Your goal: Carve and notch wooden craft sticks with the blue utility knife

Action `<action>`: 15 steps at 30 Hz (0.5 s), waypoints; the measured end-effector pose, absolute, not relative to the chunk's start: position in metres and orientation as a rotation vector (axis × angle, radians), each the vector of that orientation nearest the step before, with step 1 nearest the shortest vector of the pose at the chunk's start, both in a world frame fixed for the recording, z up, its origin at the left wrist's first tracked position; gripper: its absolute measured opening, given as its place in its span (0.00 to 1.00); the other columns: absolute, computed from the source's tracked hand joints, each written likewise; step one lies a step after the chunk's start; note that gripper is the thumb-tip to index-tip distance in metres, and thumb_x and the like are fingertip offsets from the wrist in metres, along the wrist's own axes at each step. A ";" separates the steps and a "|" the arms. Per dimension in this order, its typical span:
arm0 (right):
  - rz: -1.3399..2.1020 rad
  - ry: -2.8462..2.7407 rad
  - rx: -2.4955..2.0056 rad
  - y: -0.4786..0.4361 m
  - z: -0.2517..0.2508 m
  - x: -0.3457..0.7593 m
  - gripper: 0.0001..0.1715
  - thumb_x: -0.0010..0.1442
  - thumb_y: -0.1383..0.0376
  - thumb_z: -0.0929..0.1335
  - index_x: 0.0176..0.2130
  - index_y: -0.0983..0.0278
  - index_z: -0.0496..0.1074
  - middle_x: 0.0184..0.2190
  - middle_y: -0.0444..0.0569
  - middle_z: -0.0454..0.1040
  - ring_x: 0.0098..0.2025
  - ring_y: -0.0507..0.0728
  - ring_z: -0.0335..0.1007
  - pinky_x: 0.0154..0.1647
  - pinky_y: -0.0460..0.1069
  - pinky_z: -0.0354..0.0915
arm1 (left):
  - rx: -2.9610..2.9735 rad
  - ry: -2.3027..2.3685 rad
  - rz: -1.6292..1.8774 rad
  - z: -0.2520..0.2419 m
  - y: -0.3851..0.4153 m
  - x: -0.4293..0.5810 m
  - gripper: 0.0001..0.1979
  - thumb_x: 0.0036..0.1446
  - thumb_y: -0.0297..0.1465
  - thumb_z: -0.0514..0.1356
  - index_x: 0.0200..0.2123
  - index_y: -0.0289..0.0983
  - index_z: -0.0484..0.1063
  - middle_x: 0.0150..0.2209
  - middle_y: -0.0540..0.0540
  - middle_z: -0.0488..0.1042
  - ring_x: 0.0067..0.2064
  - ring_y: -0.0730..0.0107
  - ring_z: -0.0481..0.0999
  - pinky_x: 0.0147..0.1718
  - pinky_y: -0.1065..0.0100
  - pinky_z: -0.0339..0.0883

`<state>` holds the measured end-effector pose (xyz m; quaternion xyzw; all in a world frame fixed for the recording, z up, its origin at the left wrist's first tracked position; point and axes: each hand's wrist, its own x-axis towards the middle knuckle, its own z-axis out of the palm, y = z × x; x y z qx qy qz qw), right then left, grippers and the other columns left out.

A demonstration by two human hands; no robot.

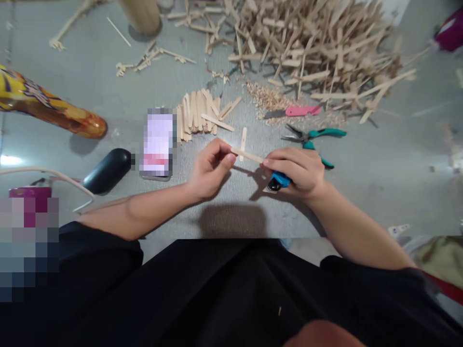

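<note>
A flat wooden stick [248,155] is held level between my two hands. My left hand [214,168] pinches its left end with thumb and fingers. The right end is between the fingers of my right hand [298,171], which also has a blue and black tool [279,180] tucked in its palm. Just behind the held stick, another stick [243,140] with a small dark mark lies on the grey table [231,212]. A stack of loose sticks [197,113] lies beyond my left hand.
Teal-handled pliers [327,132] and a pink-handled knife [303,111] lie beyond my right hand, beside wood shavings [269,98]. A large stick pile [307,43] fills the back. At left are a phone [158,142], a black case [108,171] and a yellow-orange bottle [54,106].
</note>
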<state>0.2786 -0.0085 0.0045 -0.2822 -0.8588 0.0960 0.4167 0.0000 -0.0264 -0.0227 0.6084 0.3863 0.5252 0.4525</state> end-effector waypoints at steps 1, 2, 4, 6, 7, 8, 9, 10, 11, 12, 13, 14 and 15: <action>0.213 -2.107 -0.703 -0.007 0.004 0.277 0.05 0.69 0.61 0.78 0.45 0.50 0.84 0.38 0.47 0.90 0.31 0.61 0.85 0.30 0.55 0.75 | 1.436 0.956 1.290 -0.025 -0.027 0.000 0.20 0.78 0.54 0.69 0.49 0.44 0.75 0.37 0.52 0.72 0.34 0.71 0.71 0.36 0.65 0.67; 0.203 -2.087 -0.748 -0.006 0.003 0.275 0.03 0.69 0.60 0.78 0.42 0.51 0.82 0.36 0.48 0.90 0.30 0.62 0.84 0.29 0.56 0.75 | 1.364 0.982 1.310 -0.027 -0.027 0.000 0.25 0.75 0.59 0.69 0.53 0.45 0.73 0.38 0.53 0.71 0.34 0.70 0.71 0.35 0.66 0.66; 0.326 -2.022 -0.989 -0.001 0.005 0.269 0.08 0.67 0.55 0.79 0.36 0.49 0.79 0.33 0.49 0.88 0.31 0.64 0.84 0.30 0.58 0.75 | 1.279 1.055 1.273 -0.029 -0.028 0.000 0.31 0.73 0.65 0.67 0.54 0.46 0.69 0.42 0.53 0.70 0.34 0.72 0.68 0.34 0.66 0.66; 0.344 -2.013 -1.055 0.009 0.011 0.260 0.11 0.67 0.53 0.77 0.34 0.50 0.78 0.30 0.49 0.86 0.31 0.65 0.83 0.31 0.60 0.75 | 1.306 1.058 1.237 -0.026 -0.030 -0.001 0.28 0.78 0.64 0.61 0.48 0.44 0.69 0.38 0.53 0.69 0.35 0.70 0.68 0.36 0.65 0.66; 0.356 -2.020 -1.077 0.017 0.015 0.254 0.11 0.67 0.53 0.76 0.34 0.50 0.77 0.30 0.49 0.86 0.31 0.65 0.83 0.32 0.60 0.75 | 1.331 1.046 1.202 -0.024 -0.031 -0.002 0.27 0.80 0.61 0.60 0.43 0.43 0.69 0.34 0.53 0.68 0.34 0.69 0.67 0.36 0.64 0.65; 0.363 -2.023 -1.096 0.028 0.021 0.247 0.11 0.67 0.54 0.76 0.34 0.51 0.77 0.30 0.49 0.85 0.30 0.64 0.82 0.33 0.59 0.74 | 1.352 1.035 1.162 -0.021 -0.032 -0.003 0.27 0.82 0.59 0.58 0.39 0.43 0.68 0.31 0.54 0.66 0.32 0.70 0.65 0.34 0.64 0.62; 0.385 -2.028 -1.128 0.041 0.027 0.238 0.10 0.68 0.54 0.76 0.35 0.53 0.77 0.31 0.49 0.85 0.31 0.63 0.81 0.35 0.59 0.74 | 1.369 1.033 1.126 -0.017 -0.033 -0.004 0.28 0.82 0.58 0.58 0.36 0.43 0.67 0.28 0.54 0.65 0.30 0.70 0.64 0.32 0.65 0.60; 0.407 -2.022 -1.170 0.056 0.034 0.228 0.11 0.67 0.54 0.76 0.35 0.54 0.76 0.31 0.49 0.84 0.32 0.63 0.80 0.37 0.58 0.74 | 1.380 1.038 1.096 -0.014 -0.034 -0.004 0.27 0.82 0.56 0.58 0.35 0.42 0.67 0.27 0.54 0.64 0.29 0.70 0.63 0.31 0.65 0.58; 0.427 -2.002 -1.222 0.074 0.040 0.216 0.12 0.68 0.54 0.75 0.35 0.54 0.75 0.31 0.49 0.82 0.33 0.63 0.79 0.38 0.58 0.73 | 1.394 1.042 1.068 -0.012 -0.035 -0.005 0.26 0.82 0.54 0.59 0.34 0.42 0.68 0.27 0.54 0.65 0.29 0.70 0.64 0.31 0.65 0.58; 0.447 -1.975 -1.281 0.093 0.047 0.203 0.13 0.70 0.53 0.74 0.35 0.55 0.73 0.31 0.49 0.80 0.34 0.63 0.78 0.40 0.58 0.73 | 1.404 1.049 1.044 -0.010 -0.036 -0.005 0.25 0.81 0.52 0.60 0.35 0.42 0.70 0.26 0.53 0.67 0.29 0.69 0.66 0.32 0.65 0.59; 0.459 -1.936 -1.345 0.113 0.054 0.190 0.13 0.72 0.54 0.72 0.36 0.56 0.71 0.31 0.50 0.79 0.35 0.63 0.77 0.41 0.58 0.72 | 1.414 1.054 1.023 -0.010 -0.037 -0.004 0.23 0.80 0.50 0.61 0.35 0.41 0.71 0.27 0.53 0.68 0.30 0.69 0.68 0.32 0.65 0.61; 0.486 -1.917 -1.396 0.133 0.059 0.176 0.11 0.72 0.56 0.71 0.38 0.56 0.70 0.33 0.51 0.80 0.36 0.63 0.77 0.43 0.58 0.72 | 1.421 1.064 1.007 -0.010 -0.037 -0.003 0.20 0.79 0.48 0.61 0.37 0.41 0.72 0.27 0.52 0.70 0.30 0.68 0.70 0.33 0.65 0.63; 0.523 -1.916 -1.433 0.151 0.064 0.164 0.10 0.71 0.57 0.72 0.39 0.57 0.70 0.35 0.53 0.81 0.38 0.63 0.77 0.44 0.58 0.73 | 1.426 1.075 0.996 -0.011 -0.038 -0.002 0.18 0.79 0.46 0.60 0.38 0.41 0.73 0.28 0.52 0.71 0.30 0.68 0.70 0.34 0.65 0.64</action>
